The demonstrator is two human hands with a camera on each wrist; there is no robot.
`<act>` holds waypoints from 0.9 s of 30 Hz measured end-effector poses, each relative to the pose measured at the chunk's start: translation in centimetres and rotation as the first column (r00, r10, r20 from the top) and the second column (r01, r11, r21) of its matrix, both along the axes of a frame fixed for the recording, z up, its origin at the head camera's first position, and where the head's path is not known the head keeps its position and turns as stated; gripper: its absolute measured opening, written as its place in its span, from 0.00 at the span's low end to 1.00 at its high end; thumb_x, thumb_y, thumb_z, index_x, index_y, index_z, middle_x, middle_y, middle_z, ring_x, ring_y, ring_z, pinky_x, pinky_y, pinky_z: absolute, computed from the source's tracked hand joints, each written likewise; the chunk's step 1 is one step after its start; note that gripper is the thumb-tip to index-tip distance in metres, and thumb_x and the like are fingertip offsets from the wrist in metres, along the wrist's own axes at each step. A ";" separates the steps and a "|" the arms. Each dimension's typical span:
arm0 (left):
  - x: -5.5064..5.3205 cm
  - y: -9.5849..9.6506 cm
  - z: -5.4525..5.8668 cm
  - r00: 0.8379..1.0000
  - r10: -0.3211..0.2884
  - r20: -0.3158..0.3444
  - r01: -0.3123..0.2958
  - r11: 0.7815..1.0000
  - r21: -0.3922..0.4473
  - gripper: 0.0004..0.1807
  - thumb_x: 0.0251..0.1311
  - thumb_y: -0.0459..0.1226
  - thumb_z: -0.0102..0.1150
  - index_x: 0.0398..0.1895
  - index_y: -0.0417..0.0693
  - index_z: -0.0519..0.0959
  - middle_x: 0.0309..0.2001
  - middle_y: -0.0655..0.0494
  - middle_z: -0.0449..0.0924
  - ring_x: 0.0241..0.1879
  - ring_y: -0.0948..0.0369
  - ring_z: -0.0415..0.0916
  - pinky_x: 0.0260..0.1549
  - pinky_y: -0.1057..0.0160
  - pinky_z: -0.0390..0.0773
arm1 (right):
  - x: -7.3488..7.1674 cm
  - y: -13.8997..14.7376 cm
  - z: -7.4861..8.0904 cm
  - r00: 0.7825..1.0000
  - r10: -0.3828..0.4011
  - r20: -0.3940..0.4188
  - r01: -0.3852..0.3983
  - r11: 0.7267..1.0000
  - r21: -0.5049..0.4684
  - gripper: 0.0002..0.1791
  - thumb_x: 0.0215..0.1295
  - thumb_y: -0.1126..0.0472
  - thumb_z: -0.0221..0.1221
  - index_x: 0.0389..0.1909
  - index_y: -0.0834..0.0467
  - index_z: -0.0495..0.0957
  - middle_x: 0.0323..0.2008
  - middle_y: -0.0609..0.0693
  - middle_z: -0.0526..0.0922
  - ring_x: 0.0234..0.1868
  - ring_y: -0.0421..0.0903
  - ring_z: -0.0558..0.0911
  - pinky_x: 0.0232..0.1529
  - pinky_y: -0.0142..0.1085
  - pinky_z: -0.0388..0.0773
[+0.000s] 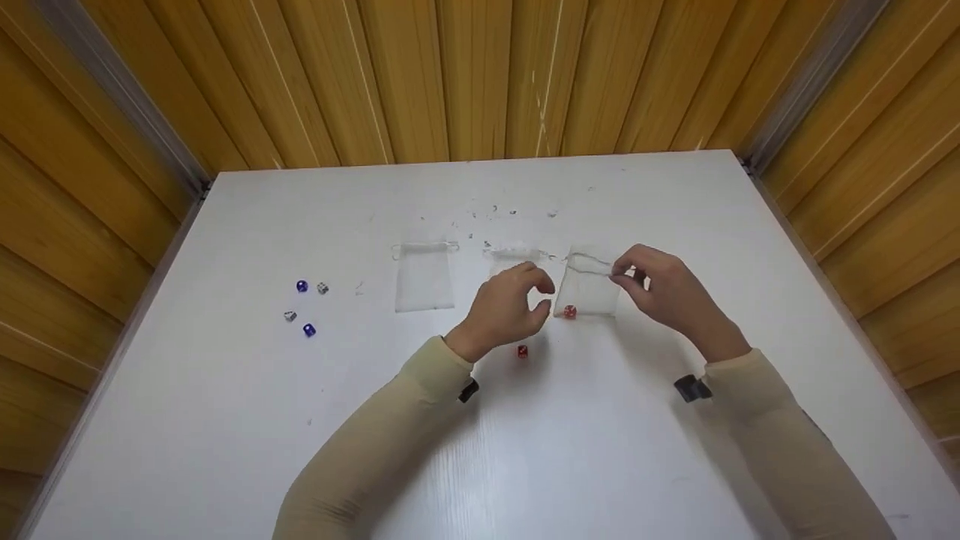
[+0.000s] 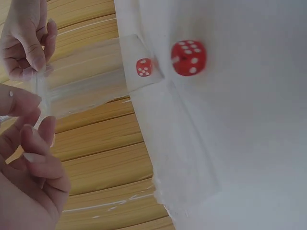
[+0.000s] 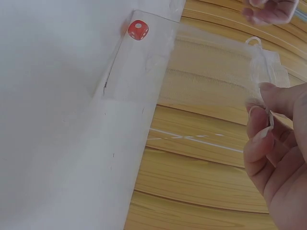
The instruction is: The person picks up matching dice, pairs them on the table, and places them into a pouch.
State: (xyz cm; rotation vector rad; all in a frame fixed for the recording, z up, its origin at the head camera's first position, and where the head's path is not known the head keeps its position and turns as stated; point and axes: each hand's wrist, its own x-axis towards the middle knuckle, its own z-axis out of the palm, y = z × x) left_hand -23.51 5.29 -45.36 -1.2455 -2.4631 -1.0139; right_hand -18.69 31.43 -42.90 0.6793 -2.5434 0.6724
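My right hand (image 1: 664, 289) pinches the mouth of a sheer white drawstring pouch (image 1: 592, 289) between thumb and fingers, by the cord. Inside its bottom corner lies a red die (image 1: 570, 312), visible through the mesh; the right wrist view shows this pouch (image 3: 206, 67) hanging from the fingertips. To the left of the pouch hovers my left hand (image 1: 502, 307), thumb and fingers parted, holding nothing. Below that hand a second red die (image 1: 523, 351) sits on the table. Another sheer pouch (image 1: 514, 256) is partly hidden behind the left hand.
A third sheer pouch (image 1: 424, 277) lies flat left of the hands. Further left are a blue die (image 1: 302, 286), a second blue die (image 1: 309, 330), a white die (image 1: 322, 287) and another white die (image 1: 290, 316). Wood-patterned walls (image 1: 472, 82) border the white table (image 1: 187, 420).
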 end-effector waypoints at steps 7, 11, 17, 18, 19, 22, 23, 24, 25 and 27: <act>0.5 -2.1 -1.7 0.994 -0.032 0.103 0.053 0.975 -0.215 0.09 0.56 0.33 0.62 0.40 0.45 0.85 0.38 0.57 0.82 0.35 0.59 0.80 0.30 0.60 0.78 | 0.1 0.0 -0.1 1.000 0.006 0.003 -0.006 1.000 -0.001 0.09 0.57 0.76 0.66 0.35 0.62 0.80 0.33 0.51 0.81 0.28 0.40 0.76 0.28 0.35 0.75; 0.6 -2.4 -2.1 0.988 -0.061 0.139 0.102 0.943 -0.317 0.09 0.55 0.34 0.63 0.40 0.47 0.85 0.39 0.58 0.82 0.37 0.62 0.78 0.31 0.59 0.78 | 0.0 0.0 0.0 1.000 0.003 0.003 -0.003 1.000 -0.002 0.09 0.56 0.76 0.67 0.35 0.62 0.80 0.33 0.51 0.81 0.28 0.40 0.76 0.28 0.34 0.75; 0.9 -2.5 -2.4 0.982 -0.096 0.162 0.154 0.905 -0.397 0.05 0.55 0.34 0.64 0.35 0.47 0.85 0.34 0.58 0.83 0.32 0.63 0.77 0.29 0.61 0.77 | 0.0 -0.2 0.0 1.000 0.005 0.020 -0.005 1.000 -0.011 0.09 0.57 0.76 0.66 0.35 0.62 0.81 0.33 0.51 0.82 0.28 0.40 0.76 0.27 0.37 0.75; 1.0 -2.5 -2.4 0.982 -0.097 0.163 0.156 0.902 -0.402 0.05 0.55 0.34 0.64 0.34 0.48 0.85 0.33 0.58 0.83 0.31 0.64 0.76 0.28 0.61 0.77 | 0.0 -0.2 0.0 1.000 0.007 0.022 -0.006 1.000 -0.013 0.09 0.57 0.75 0.66 0.35 0.62 0.80 0.33 0.51 0.82 0.28 0.40 0.76 0.27 0.37 0.76; 1.0 -2.5 -2.5 0.981 -0.098 0.165 0.158 0.901 -0.404 0.04 0.54 0.33 0.64 0.32 0.48 0.85 0.32 0.58 0.82 0.30 0.64 0.75 0.27 0.62 0.76 | 0.0 -0.2 0.0 1.000 0.008 0.022 -0.008 1.000 -0.013 0.09 0.57 0.75 0.66 0.35 0.62 0.80 0.33 0.51 0.82 0.28 0.40 0.76 0.27 0.37 0.75; 1.0 -2.5 -2.7 0.980 -0.098 0.171 0.160 0.900 -0.405 0.04 0.53 0.31 0.63 0.29 0.49 0.84 0.30 0.58 0.82 0.28 0.65 0.73 0.25 0.64 0.74 | 0.0 -0.2 0.0 1.000 0.019 0.015 -0.019 1.000 -0.019 0.08 0.58 0.76 0.66 0.35 0.61 0.80 0.33 0.51 0.82 0.27 0.41 0.77 0.26 0.36 0.74; 1.0 -2.4 -2.7 0.980 -0.097 0.176 0.162 0.900 -0.406 0.04 0.53 0.30 0.63 0.28 0.49 0.84 0.29 0.58 0.81 0.27 0.64 0.72 0.25 0.64 0.74 | 0.0 -0.2 -0.1 1.000 0.022 0.012 -0.022 1.000 -0.021 0.09 0.58 0.76 0.66 0.35 0.61 0.80 0.33 0.51 0.82 0.27 0.41 0.77 0.26 0.35 0.74; 1.0 -2.4 -2.8 0.979 -0.097 0.178 0.163 0.900 -0.406 0.05 0.53 0.30 0.63 0.28 0.49 0.84 0.29 0.58 0.81 0.27 0.64 0.72 0.25 0.64 0.74 | 0.0 -0.2 -0.1 1.000 0.025 0.010 -0.025 0.999 -0.022 0.09 0.57 0.76 0.66 0.34 0.61 0.80 0.33 0.52 0.82 0.27 0.41 0.77 0.26 0.36 0.74; 1.0 -2.4 -2.8 0.979 -0.097 0.179 0.163 0.900 -0.405 0.05 0.53 0.30 0.63 0.28 0.48 0.84 0.29 0.58 0.81 0.27 0.64 0.72 0.25 0.64 0.74 | 0.0 -0.1 -0.1 1.000 0.025 0.006 -0.025 0.999 -0.021 0.09 0.57 0.76 0.66 0.34 0.61 0.80 0.33 0.52 0.82 0.27 0.41 0.77 0.26 0.35 0.74; 1.0 -2.3 -2.8 0.980 -0.091 0.179 0.158 0.898 -0.411 0.04 0.53 0.30 0.64 0.28 0.49 0.84 0.29 0.58 0.81 0.27 0.64 0.73 0.26 0.64 0.74 | 0.1 -0.1 -0.1 1.000 0.023 0.007 -0.023 1.000 -0.018 0.09 0.57 0.76 0.66 0.34 0.61 0.80 0.33 0.51 0.82 0.27 0.40 0.77 0.26 0.35 0.74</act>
